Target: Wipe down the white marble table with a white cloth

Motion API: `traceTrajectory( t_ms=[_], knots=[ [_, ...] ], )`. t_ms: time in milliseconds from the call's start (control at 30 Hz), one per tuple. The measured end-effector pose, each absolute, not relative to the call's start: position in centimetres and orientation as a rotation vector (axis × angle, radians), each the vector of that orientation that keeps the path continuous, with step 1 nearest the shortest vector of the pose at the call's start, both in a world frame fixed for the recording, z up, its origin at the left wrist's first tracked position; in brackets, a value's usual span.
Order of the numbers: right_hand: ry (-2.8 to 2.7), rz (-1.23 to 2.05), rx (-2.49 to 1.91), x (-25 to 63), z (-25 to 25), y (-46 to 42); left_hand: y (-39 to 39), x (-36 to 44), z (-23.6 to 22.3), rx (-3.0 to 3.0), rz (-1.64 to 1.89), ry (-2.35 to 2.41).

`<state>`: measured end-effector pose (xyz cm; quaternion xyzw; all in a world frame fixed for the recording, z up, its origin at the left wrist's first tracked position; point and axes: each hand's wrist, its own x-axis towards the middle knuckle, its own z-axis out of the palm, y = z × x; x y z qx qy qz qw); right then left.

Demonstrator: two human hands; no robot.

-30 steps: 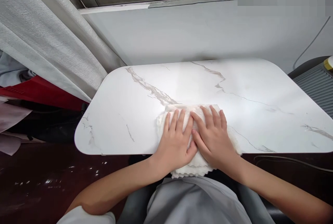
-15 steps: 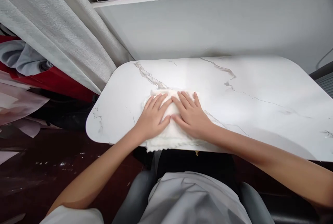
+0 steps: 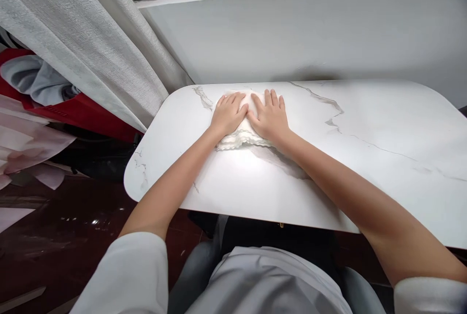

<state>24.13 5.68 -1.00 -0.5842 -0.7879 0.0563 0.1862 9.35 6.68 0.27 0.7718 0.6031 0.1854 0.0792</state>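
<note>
A white cloth [image 3: 242, 138] with scalloped edges lies folded or bunched near the far edge of the white marble-patterned table [image 3: 233, 178]. My left hand [image 3: 228, 113] rests flat on the cloth's left part, fingers stretched forward. On its right part my right hand [image 3: 269, 117] presses down, palm flat and fingers somewhat spread. The two thumbs almost meet in the middle. Much of the cloth is hidden beneath both hands.
A pale curtain [image 3: 109, 37] hangs at the left, close to the table's corner. Behind the table stands a white wall panel [image 3: 292, 27]. A red bag or bin [image 3: 98, 114] with grey fabric [image 3: 40, 80] is on the left, above a dark shiny floor [image 3: 83, 226].
Both hands first shifted left with the cloth, then pushed it forward from the near edge toward the far edge. The cloth's near part no longer hangs over the edge. The view turned somewhat.
</note>
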Motion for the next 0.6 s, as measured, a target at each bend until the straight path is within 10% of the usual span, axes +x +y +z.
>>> traceTrajectory(
  t_ms=[600],
  knots=[
    [-2.205, 0.141, -1.660, 24.0, -1.1, 13.9, 14.2, 9.2, 0.3, 2.297, 0.586, 1.798]
  ],
)
